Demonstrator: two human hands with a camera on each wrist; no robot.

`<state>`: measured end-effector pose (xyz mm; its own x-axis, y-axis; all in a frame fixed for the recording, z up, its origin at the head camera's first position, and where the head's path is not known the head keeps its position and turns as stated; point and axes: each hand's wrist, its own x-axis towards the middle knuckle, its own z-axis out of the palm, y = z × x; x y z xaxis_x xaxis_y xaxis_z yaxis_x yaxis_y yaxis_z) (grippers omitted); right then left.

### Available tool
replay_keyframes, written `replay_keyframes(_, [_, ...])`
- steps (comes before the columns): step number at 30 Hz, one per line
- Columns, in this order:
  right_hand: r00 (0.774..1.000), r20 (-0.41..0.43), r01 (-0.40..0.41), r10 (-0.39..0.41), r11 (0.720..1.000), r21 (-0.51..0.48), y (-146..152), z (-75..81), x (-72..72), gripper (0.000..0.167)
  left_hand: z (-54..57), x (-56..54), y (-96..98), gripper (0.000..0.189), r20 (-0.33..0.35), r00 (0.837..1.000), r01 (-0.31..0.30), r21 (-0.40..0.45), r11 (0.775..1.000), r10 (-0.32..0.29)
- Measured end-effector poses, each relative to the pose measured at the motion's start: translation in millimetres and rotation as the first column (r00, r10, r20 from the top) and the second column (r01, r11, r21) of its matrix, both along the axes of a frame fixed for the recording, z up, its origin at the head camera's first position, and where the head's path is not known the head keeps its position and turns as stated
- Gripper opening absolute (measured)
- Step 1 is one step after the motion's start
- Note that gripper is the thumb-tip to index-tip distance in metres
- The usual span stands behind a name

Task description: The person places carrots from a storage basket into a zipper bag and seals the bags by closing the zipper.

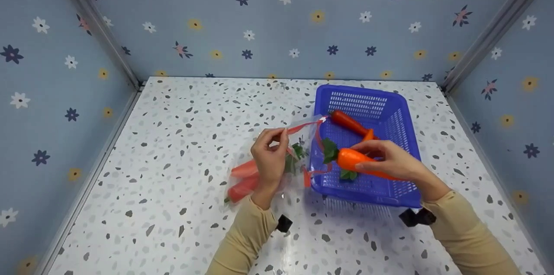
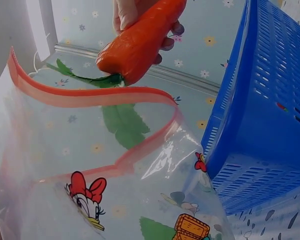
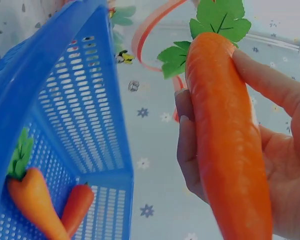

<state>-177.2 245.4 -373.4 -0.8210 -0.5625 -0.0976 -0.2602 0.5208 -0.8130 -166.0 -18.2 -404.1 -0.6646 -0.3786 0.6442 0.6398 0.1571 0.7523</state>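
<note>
My right hand point(image 1: 389, 160) holds an orange carrot point(image 3: 225, 135) with green leaves above the near left part of the blue basket point(image 1: 365, 200). In the left wrist view the leafy end of the carrot point(image 2: 140, 42) is at the mouth of a clear zip bag point(image 2: 155, 175), which has a red strip and cartoon prints. My left hand point(image 1: 270, 156) pinches the bag's red rim between thumb and fingers, and the mouth gapes toward the basket. Two reddish carrots point(image 1: 244, 186) lie inside the bag, partly behind the left hand and wrist.
Inside the basket lie a dark red carrot point(image 1: 348, 122) and an orange carrot point(image 3: 35, 200) with leaves. The speckled white table point(image 1: 181, 136) is enclosed by flower-patterned panels point(image 1: 277, 19) at the back and both sides.
</note>
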Motion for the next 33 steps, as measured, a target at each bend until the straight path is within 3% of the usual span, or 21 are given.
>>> replay_keyframes(8, [0.997, 0.073, 0.037, -0.039, 0.999, 0.017, -30, 0.1, -14.3, 0.044, -1.2, -0.4, 0.8, 0.005, 0.009, 1.0, -0.004, -0.001, 1.0, 0.004])
replay_keyframes(22, [0.996, 0.064, 0.058, -0.065, 0.991, 0.119, -71, -6.2, -26.6, 0.042, -0.4, 0.4, 2.0, 0.005, 0.045, 0.999, -0.005, 0.01, 1.0, 0.005])
replay_keyframes(29, [0.995, 0.083, 0.052, -0.061, 0.993, 0.11, -89, -8.6, -28.5, 0.038, -26.1, -15.4, 1.1, 0.006, 0.016, 1.0, -0.01, 0.001, 1.0, 0.01])
replay_keyframes(33, [0.995, 0.084, 0.045, -0.052, 0.995, 0.087, -98, -10.3, -30.6, 0.037, -25.2, -14.5, 1.2, 0.006, 0.024, 1.0, 0.003, 0.002, 1.0, -0.003])
